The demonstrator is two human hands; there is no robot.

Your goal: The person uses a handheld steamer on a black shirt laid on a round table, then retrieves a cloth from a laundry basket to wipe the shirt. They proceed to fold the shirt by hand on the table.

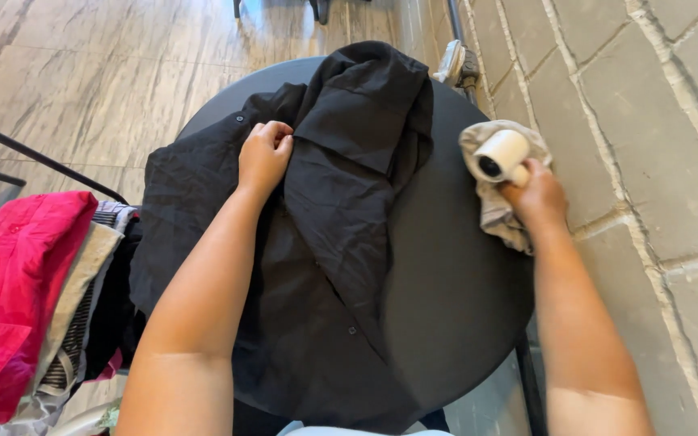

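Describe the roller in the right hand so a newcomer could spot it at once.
Start at the round dark table and go to its right edge by the stone wall. There the right hand holds a lint roller above a beige cloth: the only white cylinder, with a dark hollow end.

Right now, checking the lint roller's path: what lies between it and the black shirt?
In the head view, only bare dark tabletop separates the lint roller from the black shirt.
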